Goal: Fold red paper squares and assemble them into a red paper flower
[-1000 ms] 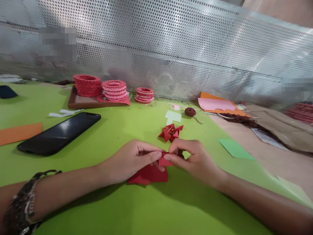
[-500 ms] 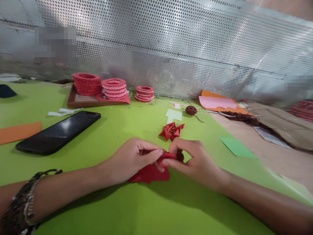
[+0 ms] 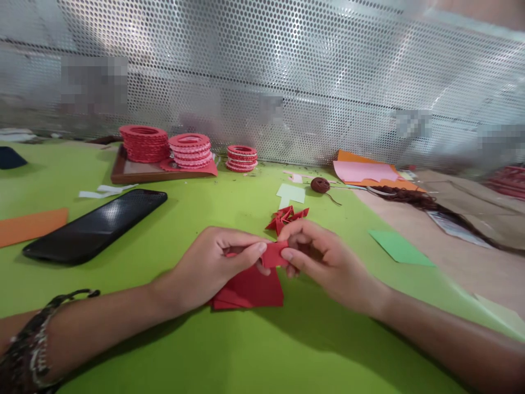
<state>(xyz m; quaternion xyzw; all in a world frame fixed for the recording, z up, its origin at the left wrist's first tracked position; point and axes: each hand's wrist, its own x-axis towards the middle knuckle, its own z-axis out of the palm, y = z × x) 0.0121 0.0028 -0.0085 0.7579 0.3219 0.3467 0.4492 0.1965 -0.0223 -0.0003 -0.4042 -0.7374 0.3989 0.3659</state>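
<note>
Between my hands is a small folded piece of red paper [image 3: 272, 255], held above the table. My left hand [image 3: 221, 260] pinches its left end between thumb and fingers. At its right end, my right hand [image 3: 318, 257] grips it, thumb in front and fingers behind. Beneath my left hand lie red paper sheets [image 3: 254, 290], overlapping and partly hidden by the fingers. Just beyond my right hand sits a pointed red origami piece [image 3: 287, 217], its near side covered by my fingers.
On the green table [image 3: 262, 350], a black phone [image 3: 98, 224] lies left, before a brown tray [image 3: 141, 176] with stacked red rings [image 3: 143, 145]. Another ring stack [image 3: 241, 158] stands behind. A brown yarn ball [image 3: 320, 185] and green paper [image 3: 401, 248] lie right. A perforated metal panel [image 3: 229, 60] rises behind.
The folded red paper has been raised a little and turned, so its flat face now shows. My right fingers have shifted up and left, and more of the red sheets below is visible.
</note>
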